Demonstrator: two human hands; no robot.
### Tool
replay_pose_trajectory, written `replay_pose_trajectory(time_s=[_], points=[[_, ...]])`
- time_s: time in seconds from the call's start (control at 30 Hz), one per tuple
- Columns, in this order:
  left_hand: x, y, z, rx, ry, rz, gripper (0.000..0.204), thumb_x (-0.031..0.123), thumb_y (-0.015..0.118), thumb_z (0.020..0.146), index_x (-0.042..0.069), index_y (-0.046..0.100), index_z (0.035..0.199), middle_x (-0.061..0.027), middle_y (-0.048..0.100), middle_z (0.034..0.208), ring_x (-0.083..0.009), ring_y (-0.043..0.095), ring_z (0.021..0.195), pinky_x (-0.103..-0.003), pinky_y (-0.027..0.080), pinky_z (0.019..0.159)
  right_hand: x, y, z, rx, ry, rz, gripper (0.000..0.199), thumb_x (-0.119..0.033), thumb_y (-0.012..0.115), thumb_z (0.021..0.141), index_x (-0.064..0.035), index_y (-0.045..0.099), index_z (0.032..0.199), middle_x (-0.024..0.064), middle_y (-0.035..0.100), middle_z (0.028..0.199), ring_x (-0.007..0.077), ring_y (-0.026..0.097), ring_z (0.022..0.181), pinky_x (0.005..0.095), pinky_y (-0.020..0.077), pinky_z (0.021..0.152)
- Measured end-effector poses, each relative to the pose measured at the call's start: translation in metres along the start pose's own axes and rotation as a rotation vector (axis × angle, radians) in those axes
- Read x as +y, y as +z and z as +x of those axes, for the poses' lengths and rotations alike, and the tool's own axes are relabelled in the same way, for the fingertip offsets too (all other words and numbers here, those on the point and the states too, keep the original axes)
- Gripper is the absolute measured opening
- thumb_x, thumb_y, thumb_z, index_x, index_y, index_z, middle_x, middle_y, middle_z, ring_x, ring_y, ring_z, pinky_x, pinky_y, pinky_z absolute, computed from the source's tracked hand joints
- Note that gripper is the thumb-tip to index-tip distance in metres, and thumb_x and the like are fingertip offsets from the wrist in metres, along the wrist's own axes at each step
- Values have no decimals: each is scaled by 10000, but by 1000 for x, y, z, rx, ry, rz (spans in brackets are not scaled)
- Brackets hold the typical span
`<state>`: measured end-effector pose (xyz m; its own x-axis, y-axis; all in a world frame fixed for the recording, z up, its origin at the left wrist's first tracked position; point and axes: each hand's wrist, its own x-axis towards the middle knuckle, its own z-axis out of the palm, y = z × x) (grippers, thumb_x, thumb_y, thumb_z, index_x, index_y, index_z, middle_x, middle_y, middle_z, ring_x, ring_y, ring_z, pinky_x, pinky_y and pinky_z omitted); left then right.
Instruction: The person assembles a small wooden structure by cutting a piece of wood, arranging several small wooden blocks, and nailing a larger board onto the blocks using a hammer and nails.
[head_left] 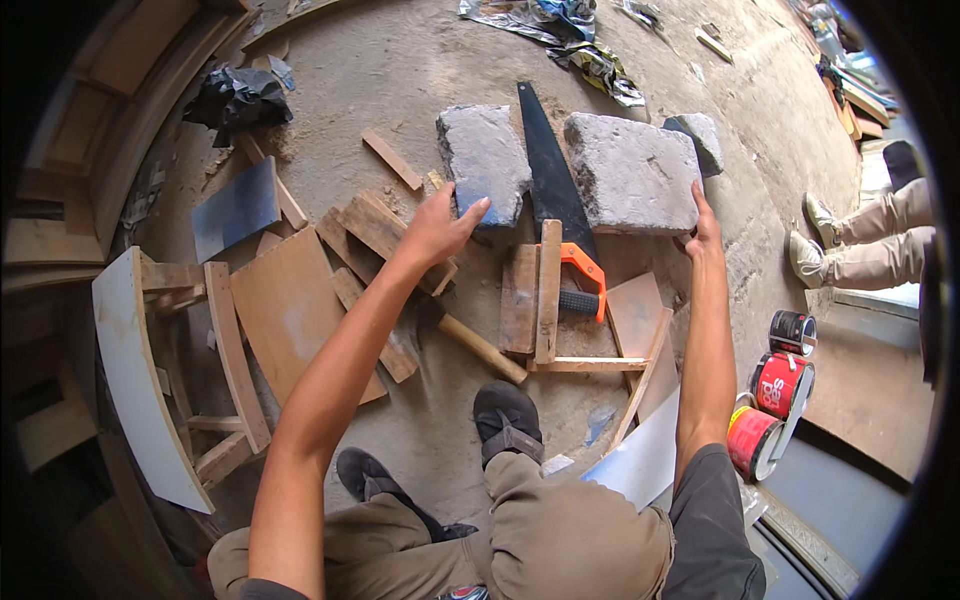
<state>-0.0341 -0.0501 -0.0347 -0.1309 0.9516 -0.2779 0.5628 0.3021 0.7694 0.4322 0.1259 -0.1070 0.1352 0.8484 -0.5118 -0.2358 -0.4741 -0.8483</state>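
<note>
My left hand (437, 232) is at the near left corner of a smaller grey concrete block (485, 155), thumb and forefinger apart. Whether it presses on the block cannot be told. My right hand (706, 225) grips the near right corner of a larger concrete block (630, 170), its forefinger along the side. Between the two blocks lies a handsaw (548, 165) with a dark blade and an orange handle, partly covered by a small wooden frame (548, 300). A hammer (478, 345) with a wooden handle rests nearer my feet.
Loose boards (290, 310) and a white-topped wooden piece (150, 370) lie at left. A third stone chunk (700, 140) sits behind the larger block. Several cans (780, 385) stand at right, near another person's feet (810, 260). Crumpled foil (600, 70) and a black bag (238, 100) lie farther off.
</note>
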Motion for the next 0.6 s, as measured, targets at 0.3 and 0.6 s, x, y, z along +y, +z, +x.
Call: replay_pose_trajectory(time_s=[0.3, 0.6], points=[[-36, -16, 2, 59, 37, 44, 596, 458, 605, 961, -60, 605, 1258, -243, 641, 1263, -357, 601, 1211, -406, 461, 1022, -25, 50, -42, -31, -22, -74, 799, -280, 904, 721, 66, 508, 1323, 188, 656, 1165, 309, 683, 950, 480, 566, 826], [-64, -82, -35, 310, 271, 80, 351, 285, 642, 950, 36, 672, 1195, -166, 694, 1188, -283, 656, 1119, -363, 488, 968, -40, 71, -106, 49, -171, 51, 644, -250, 827, 811, 92, 550, 1281, 208, 643, 1216, 319, 660, 1069, 452, 568, 891]])
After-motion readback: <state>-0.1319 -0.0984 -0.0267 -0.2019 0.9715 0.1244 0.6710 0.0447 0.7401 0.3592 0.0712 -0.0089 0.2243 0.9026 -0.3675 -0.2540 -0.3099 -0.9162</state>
